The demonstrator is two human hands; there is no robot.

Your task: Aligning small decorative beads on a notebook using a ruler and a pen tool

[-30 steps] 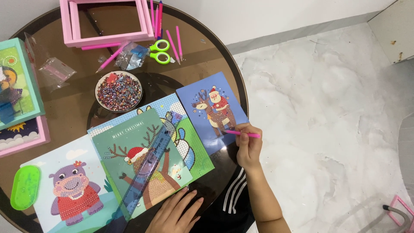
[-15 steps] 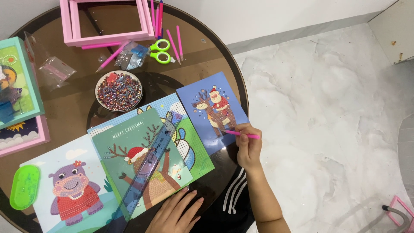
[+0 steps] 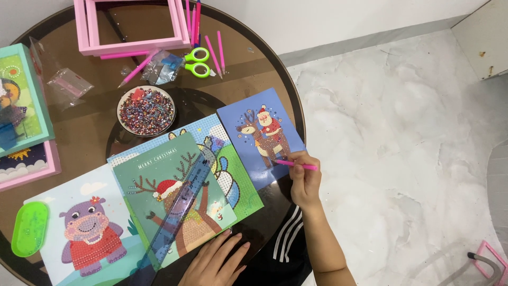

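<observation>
My right hand [image 3: 305,180] grips a pink pen [image 3: 295,164] whose tip touches the lower right of a blue picture card [image 3: 248,153] showing a figure in red riding a reindeer. My left hand [image 3: 214,260] lies flat, fingers apart, on the near edge of a green reindeer card [image 3: 174,198]. A blue translucent ruler [image 3: 180,206] lies diagonally across that green card. Under it sits another card with a green and dotted blue picture [image 3: 235,182]. A small bowl of mixed coloured beads [image 3: 146,110] stands further back on the round brown table [image 3: 95,127].
A hippo card [image 3: 79,233] and a green oval tray [image 3: 30,229] lie at the near left. Pink frames [image 3: 132,26], several pink pens [image 3: 214,50], green scissors [image 3: 197,61] and small plastic bags [image 3: 69,85] are at the back. Framed pictures [image 3: 21,106] sit far left. White marble floor [image 3: 397,159] is to the right.
</observation>
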